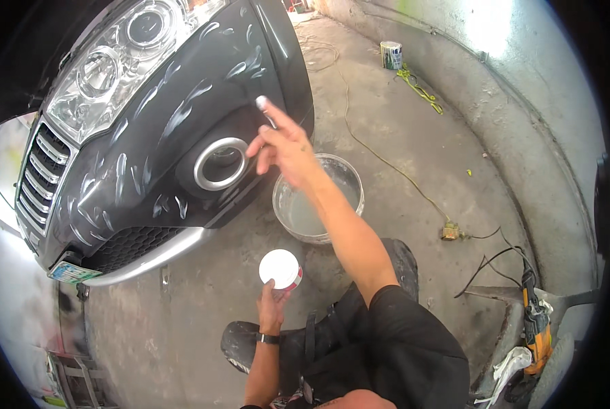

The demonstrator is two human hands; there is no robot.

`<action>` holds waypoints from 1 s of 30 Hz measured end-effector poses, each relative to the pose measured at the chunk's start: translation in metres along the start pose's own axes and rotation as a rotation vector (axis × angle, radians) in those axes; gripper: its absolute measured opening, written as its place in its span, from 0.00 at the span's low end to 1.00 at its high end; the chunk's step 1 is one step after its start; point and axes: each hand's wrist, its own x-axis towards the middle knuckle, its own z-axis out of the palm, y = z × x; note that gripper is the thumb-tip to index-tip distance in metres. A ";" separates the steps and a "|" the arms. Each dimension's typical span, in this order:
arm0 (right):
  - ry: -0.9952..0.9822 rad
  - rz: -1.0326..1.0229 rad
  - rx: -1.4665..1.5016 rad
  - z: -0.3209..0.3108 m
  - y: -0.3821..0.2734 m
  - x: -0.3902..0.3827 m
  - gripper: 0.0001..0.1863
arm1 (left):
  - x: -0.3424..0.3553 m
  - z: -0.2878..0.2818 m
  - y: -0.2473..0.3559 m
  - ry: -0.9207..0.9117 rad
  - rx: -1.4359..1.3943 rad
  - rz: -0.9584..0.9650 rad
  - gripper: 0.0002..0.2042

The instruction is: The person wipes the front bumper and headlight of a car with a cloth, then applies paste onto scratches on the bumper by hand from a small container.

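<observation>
My left hand (271,308) grips a round tub (279,268) with a red side; its top looks plain white, and I cannot tell whether that is a lid or white paste. My right hand (286,148) reaches toward the black car bumper (226,102), its index finger stretched out and the others loosely bent. A dab of white paste sits on that fingertip, just off the panel. White smears of paste are scattered over the bumper. Beside my right hand is the silver ring (200,170) of the fog lamp.
Below my right forearm stands a round bucket (277,213) of greyish liquid. A cable (381,160) crosses the concrete floor to a yellow box (449,232). An orange power tool (539,334) lies at the right. Near the wall stands a paint can (391,56).
</observation>
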 end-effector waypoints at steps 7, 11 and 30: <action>0.179 -0.003 -0.420 -0.064 0.017 -0.001 0.32 | 0.001 0.005 -0.001 -0.018 0.015 -0.014 0.28; 0.127 0.000 -0.391 -0.069 0.039 -0.024 0.32 | 0.001 0.007 0.000 0.011 0.003 0.010 0.29; 0.147 -0.067 -0.146 -0.007 0.022 -0.005 0.38 | 0.003 0.005 -0.001 -0.016 -0.017 0.009 0.27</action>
